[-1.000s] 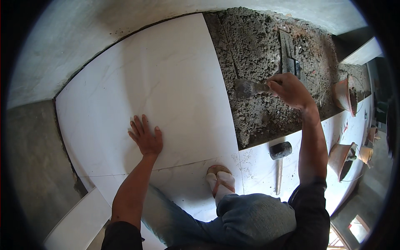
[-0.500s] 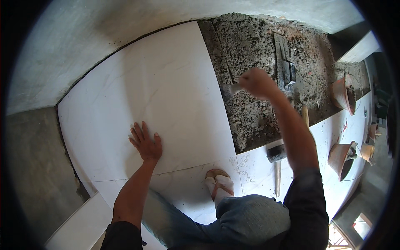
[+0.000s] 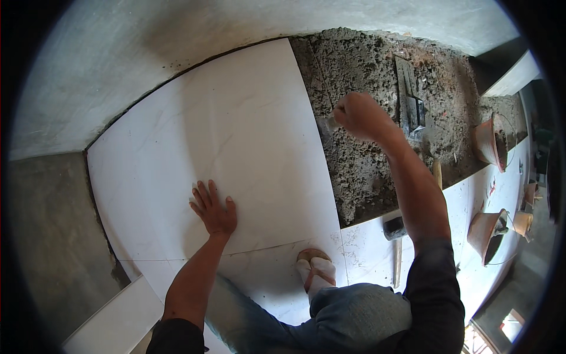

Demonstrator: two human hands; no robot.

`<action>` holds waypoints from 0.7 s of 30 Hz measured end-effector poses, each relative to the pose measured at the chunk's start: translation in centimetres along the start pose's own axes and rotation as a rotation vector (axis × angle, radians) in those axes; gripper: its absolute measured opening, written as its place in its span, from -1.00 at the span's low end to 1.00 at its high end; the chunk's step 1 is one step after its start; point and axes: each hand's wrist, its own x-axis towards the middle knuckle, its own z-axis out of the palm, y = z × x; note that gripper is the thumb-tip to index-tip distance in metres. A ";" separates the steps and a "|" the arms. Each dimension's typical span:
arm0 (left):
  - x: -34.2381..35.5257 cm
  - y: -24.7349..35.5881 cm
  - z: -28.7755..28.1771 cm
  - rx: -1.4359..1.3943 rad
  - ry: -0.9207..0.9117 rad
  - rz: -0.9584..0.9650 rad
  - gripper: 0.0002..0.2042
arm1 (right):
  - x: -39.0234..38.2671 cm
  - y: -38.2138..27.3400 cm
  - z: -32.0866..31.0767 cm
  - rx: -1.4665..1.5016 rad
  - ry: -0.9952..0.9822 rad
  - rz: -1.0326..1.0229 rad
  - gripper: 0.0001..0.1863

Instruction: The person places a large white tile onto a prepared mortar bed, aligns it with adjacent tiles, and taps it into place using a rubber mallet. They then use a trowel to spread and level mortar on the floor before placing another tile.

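My left hand (image 3: 214,211) rests flat on a large white marbled tile (image 3: 253,147), with its fingers spread. Over the tile's right edge, my right hand (image 3: 362,115) is closed on a scraper (image 3: 326,124). Most of its handle is hidden in my fist. The greyish blade points left toward the edge, where the tile meets a bed of rough grey mortar (image 3: 365,171). To the right of that hand, a flat plastering trowel (image 3: 408,97) lies on the mortar.
A black-headed mallet (image 3: 394,228) lies on the tiles beside my right forearm. Two buckets (image 3: 490,143) (image 3: 488,236) stand at the right. A bare cement wall (image 3: 177,35) runs along the far side. My foot (image 3: 315,265) is on the near tiles.
The whole view has shifted a little, so the scene sits slightly lower and further right. My right hand has moved slightly left and away with the scraper. My left hand stays on the tile.
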 end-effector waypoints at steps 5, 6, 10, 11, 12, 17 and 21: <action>0.0 0.1 -0.1 -0.017 0.031 0.018 -0.28 | 0.7 5.4 -0.8 0.050 -0.069 0.240 -0.67; 0.0 0.1 -0.1 -0.023 0.032 0.015 -0.28 | 0.4 6.1 -0.8 0.122 -0.036 0.142 -0.67; -0.1 0.1 -0.1 0.001 0.034 0.011 -0.28 | -1.0 4.8 -0.7 0.084 0.020 0.030 -0.69; -0.1 0.1 -0.1 -0.002 0.015 0.007 -0.28 | -1.0 3.9 -0.9 0.084 0.038 0.033 -0.70; -0.1 0.1 -0.1 -0.001 0.013 0.006 -0.28 | -0.9 2.8 -1.0 0.125 0.068 -0.035 -0.70; -0.1 0.0 0.0 0.003 0.023 0.020 -0.27 | 1.7 -0.3 -1.5 0.004 0.054 0.108 -0.72; -0.2 0.1 -0.2 0.007 0.044 0.037 -0.28 | 4.0 3.0 -1.9 0.014 0.019 0.186 -0.69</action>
